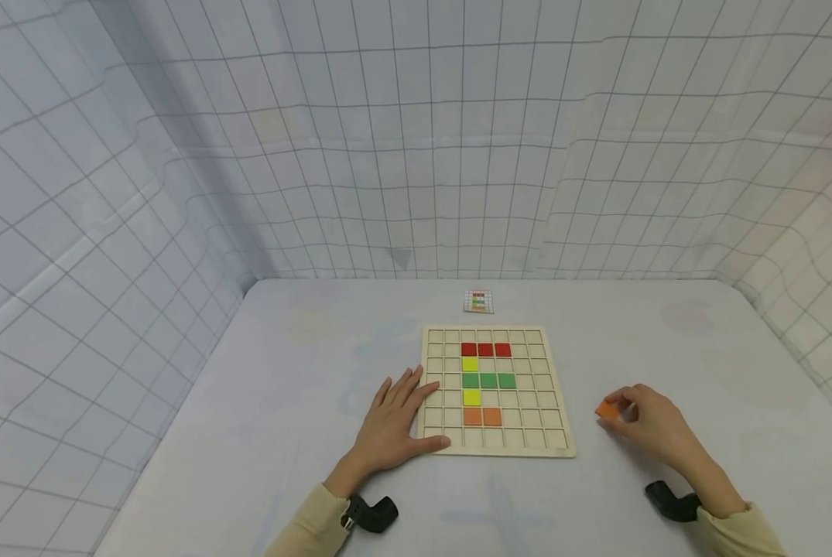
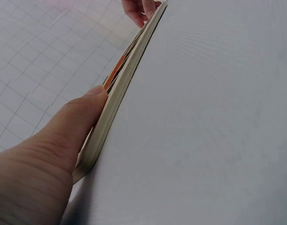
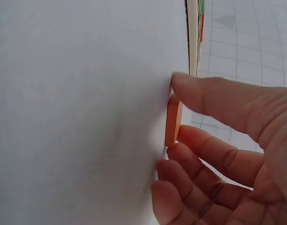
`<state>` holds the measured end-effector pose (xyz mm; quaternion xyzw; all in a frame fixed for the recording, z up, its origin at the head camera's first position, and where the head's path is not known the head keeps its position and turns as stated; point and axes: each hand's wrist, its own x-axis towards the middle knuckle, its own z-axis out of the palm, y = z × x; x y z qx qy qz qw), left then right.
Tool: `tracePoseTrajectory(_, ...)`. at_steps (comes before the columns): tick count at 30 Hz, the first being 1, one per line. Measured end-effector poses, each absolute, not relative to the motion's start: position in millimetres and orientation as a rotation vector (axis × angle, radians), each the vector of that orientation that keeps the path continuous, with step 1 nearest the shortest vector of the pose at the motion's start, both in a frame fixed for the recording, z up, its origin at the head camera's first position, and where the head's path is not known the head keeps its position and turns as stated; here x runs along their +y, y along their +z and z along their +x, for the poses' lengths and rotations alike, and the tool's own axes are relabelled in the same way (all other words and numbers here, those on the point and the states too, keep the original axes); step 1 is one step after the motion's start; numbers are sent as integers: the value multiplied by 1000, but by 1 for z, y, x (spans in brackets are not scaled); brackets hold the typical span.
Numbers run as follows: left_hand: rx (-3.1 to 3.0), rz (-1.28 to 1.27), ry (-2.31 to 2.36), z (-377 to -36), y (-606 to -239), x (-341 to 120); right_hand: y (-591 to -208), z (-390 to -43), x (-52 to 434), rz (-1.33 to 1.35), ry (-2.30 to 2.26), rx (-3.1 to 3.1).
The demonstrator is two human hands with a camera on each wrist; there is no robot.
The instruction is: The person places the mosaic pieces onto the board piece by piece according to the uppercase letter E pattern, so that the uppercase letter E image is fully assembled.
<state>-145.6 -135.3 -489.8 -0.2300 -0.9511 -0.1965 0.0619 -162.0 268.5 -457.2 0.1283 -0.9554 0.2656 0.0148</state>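
A square wooden grid board [image 1: 530, 398] lies flat on the white table, with coloured square tiles in some of its cells. Red tiles [image 1: 485, 350] form a row of three at the top, green tiles [image 1: 488, 381] a row of three in the middle. One yellow tile [image 1: 470, 363] sits above the green row and another below it; two orange tiles [image 1: 482, 417] lie lowest. My left hand [image 1: 395, 425] rests spread on the board's left edge, thumb over the near corner. Right of the board, my right hand [image 1: 648, 422] pinches an orange tile [image 3: 172, 119] between thumb and fingers, close over the table.
A small pattern card [image 1: 478, 302] with a matching coloured grid lies behind the board. White grid-patterned cloth [image 1: 416, 155] hangs around the back and sides of the table. Both wrists carry black camera mounts [image 1: 375, 514].
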Motion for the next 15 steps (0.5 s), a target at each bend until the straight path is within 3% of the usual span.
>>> tracePoseTrajectory(15, -2906, -682, -567, -145, -488, -135, -458, -162, 255, 437, 1013, -2940)
